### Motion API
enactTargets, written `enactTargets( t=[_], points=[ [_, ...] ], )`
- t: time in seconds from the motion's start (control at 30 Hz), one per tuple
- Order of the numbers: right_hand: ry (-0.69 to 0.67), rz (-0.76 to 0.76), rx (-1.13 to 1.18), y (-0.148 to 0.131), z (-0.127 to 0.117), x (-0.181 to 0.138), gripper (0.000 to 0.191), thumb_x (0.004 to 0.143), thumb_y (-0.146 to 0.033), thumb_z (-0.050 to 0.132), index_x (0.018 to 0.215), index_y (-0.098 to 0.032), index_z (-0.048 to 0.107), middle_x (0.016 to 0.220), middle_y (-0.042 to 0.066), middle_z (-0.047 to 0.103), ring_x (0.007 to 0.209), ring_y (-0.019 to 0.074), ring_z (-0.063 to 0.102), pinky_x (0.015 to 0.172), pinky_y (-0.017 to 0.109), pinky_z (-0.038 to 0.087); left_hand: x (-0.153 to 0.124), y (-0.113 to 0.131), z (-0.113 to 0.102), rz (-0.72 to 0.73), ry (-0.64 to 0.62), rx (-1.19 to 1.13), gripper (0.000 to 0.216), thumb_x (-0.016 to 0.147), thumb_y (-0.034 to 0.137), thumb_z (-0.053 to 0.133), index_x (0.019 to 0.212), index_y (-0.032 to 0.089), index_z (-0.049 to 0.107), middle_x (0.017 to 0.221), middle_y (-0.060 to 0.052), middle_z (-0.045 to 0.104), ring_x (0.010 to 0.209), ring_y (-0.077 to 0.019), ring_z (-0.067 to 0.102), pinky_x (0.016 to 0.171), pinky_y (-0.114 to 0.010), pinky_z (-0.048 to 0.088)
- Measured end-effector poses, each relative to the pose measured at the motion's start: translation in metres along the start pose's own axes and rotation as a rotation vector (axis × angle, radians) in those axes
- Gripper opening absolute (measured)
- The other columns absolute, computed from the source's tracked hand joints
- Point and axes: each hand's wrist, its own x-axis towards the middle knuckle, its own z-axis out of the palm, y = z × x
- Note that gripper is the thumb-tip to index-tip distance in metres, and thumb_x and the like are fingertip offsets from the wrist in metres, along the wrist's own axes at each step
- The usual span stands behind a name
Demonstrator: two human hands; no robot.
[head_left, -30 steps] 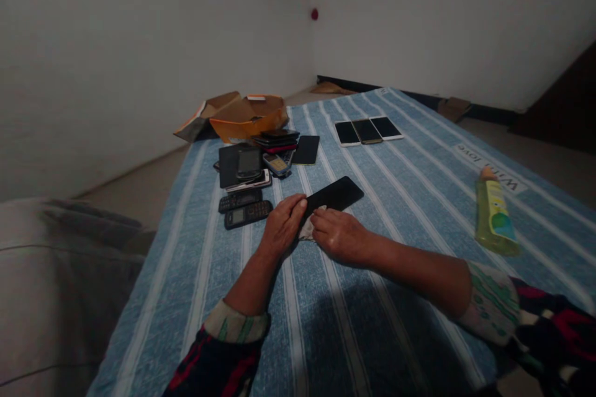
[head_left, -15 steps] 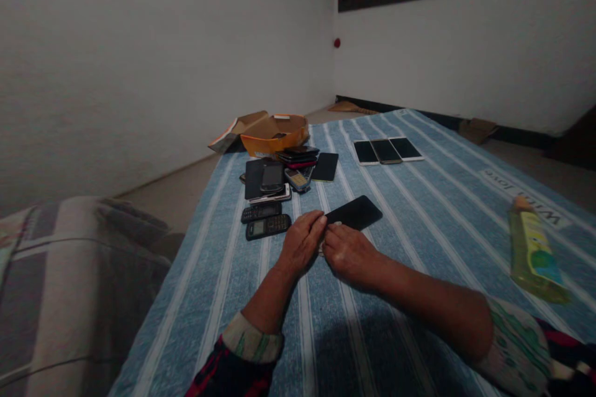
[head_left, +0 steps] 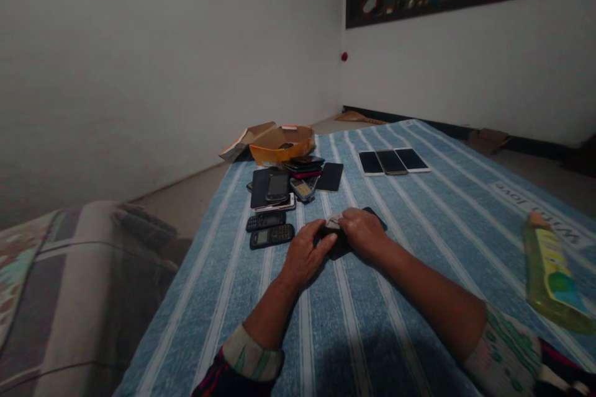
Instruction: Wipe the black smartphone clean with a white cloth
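Note:
A black smartphone (head_left: 341, 247) lies at a slant on the bed cloth under both my hands. My left hand (head_left: 305, 252) is closed on its near left end, with fingers and thumb on either side of the edge. My right hand (head_left: 365, 232) is closed on a small crumpled whitish cloth or tissue (head_left: 334, 221) and rests over the phone, hiding its middle. Just left of my left hand lie two black keypad phones (head_left: 272, 236). Behind them is a pile of phones, among them a dark slider-like phone (head_left: 277, 188) and a silver keypad phone (head_left: 303, 189).
An open orange cardboard box (head_left: 282, 149) stands behind the pile. Three smartphones (head_left: 395, 162) lie side by side at the far right. A bottle of yellow-green liquid (head_left: 554, 279) lies to the right on the striped blue cloth (head_left: 321, 341). A covered piece of furniture (head_left: 88, 285) is at left.
My right hand has moved up and right along the phone, and the whitish cloth now shows between my hands. My left hand has spread along the phone's end. The view has tilted slightly.

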Motion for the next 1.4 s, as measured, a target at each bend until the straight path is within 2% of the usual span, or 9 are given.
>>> enactTargets(
  t=[0.17, 0.43, 0.63, 0.77, 0.93, 1.07, 1.2, 1.33, 1.4],
  points=[
    [-0.036, 0.09, -0.023, 0.019, -0.001, -0.003, 0.022, 0.09, -0.01, 0.049, 0.095, -0.014, 0.07, 0.092, 0.012, 0.067, 0.089, 0.0218, 0.062, 0.07, 0.028, 0.041, -0.003, -0.003, 0.001, 0.053, -0.03, 0.118, 0.069, 0.065, 0.045, 0.079, 0.123, 0.015, 0.057, 0.121, -0.016, 0.064, 0.112, -0.0356, 0.059, 0.098, -0.052, 0.047],
    [-0.068, 0.274, -0.084, 0.042, 0.0, -0.004, 0.027, 0.089, -0.007, 0.043, 0.097, -0.012, 0.069, 0.095, 0.012, 0.066, 0.089, 0.0214, 0.062, 0.066, 0.027, 0.038, -0.002, 0.0, 0.003, 0.105, -0.085, 0.262, 0.073, 0.059, 0.03, 0.083, 0.124, 0.015, 0.052, 0.123, -0.014, 0.061, 0.112, -0.0339, 0.057, 0.098, -0.051, 0.046],
    [-0.002, 0.105, -0.046, 0.014, 0.001, -0.01, 0.024, 0.091, -0.01, 0.046, 0.097, -0.013, 0.069, 0.094, 0.011, 0.066, 0.093, 0.0222, 0.059, 0.076, 0.029, 0.039, -0.003, -0.002, 0.004, 0.111, -0.074, 0.258, 0.074, 0.06, 0.029, 0.084, 0.125, 0.015, 0.051, 0.12, -0.014, 0.062, 0.111, -0.0334, 0.057, 0.097, -0.049, 0.047],
    [-0.002, 0.033, -0.01, 0.001, 0.001, -0.011, 0.021, 0.09, -0.011, 0.05, 0.094, -0.013, 0.07, 0.094, 0.011, 0.067, 0.096, 0.0213, 0.059, 0.079, 0.028, 0.039, -0.004, -0.001, 0.003, 0.112, -0.065, 0.251, 0.07, 0.06, 0.029, 0.082, 0.123, 0.019, 0.052, 0.118, -0.01, 0.063, 0.108, -0.0321, 0.059, 0.095, -0.049, 0.048],
    [-0.003, 0.162, -0.003, 0.02, 0.0, -0.021, 0.026, 0.092, -0.012, 0.047, 0.101, -0.017, 0.07, 0.096, 0.009, 0.067, 0.092, 0.0196, 0.06, 0.073, 0.027, 0.04, -0.005, 0.003, 0.002, 0.103, -0.071, 0.279, 0.065, 0.061, 0.026, 0.082, 0.119, 0.017, 0.054, 0.112, -0.01, 0.065, 0.105, -0.0314, 0.06, 0.092, -0.047, 0.048],
    [0.012, 0.259, -0.065, 0.032, 0.003, -0.039, 0.024, 0.09, -0.01, 0.048, 0.096, -0.017, 0.07, 0.096, 0.009, 0.067, 0.091, 0.0197, 0.061, 0.067, 0.026, 0.04, -0.005, 0.004, 0.002, 0.108, -0.072, 0.284, 0.057, 0.062, 0.025, 0.081, 0.113, 0.018, 0.056, 0.108, -0.008, 0.065, 0.103, -0.0303, 0.059, 0.091, -0.045, 0.048],
    [0.096, 0.216, -0.126, 0.024, 0.012, -0.052, 0.022, 0.089, -0.007, 0.05, 0.094, -0.016, 0.07, 0.091, 0.009, 0.067, 0.088, 0.0205, 0.061, 0.069, 0.026, 0.043, -0.005, 0.005, 0.002, 0.115, -0.086, 0.287, 0.052, 0.064, 0.026, 0.08, 0.109, 0.017, 0.057, 0.106, -0.008, 0.065, 0.101, -0.0295, 0.059, 0.089, -0.043, 0.049],
    [0.224, 0.088, -0.16, 0.005, 0.026, -0.056, 0.017, 0.085, -0.006, 0.056, 0.09, -0.014, 0.071, 0.089, 0.01, 0.068, 0.088, 0.023, 0.061, 0.077, 0.03, 0.047, -0.005, 0.006, 0.001, 0.135, -0.091, 0.281, 0.049, 0.063, 0.025, 0.081, 0.105, 0.019, 0.058, 0.102, -0.006, 0.065, 0.098, -0.0281, 0.059, 0.087, -0.042, 0.048],
    [0.3, 0.002, -0.156, -0.003, 0.032, -0.058, 0.017, 0.084, -0.007, 0.058, 0.093, -0.012, 0.071, 0.096, 0.012, 0.069, 0.094, 0.0244, 0.06, 0.083, 0.032, 0.047, -0.005, 0.007, 0.001, 0.144, -0.089, 0.283, 0.05, 0.063, 0.025, 0.081, 0.106, 0.019, 0.057, 0.103, -0.006, 0.065, 0.097, -0.0275, 0.059, 0.087, -0.041, 0.048]
  ],
)
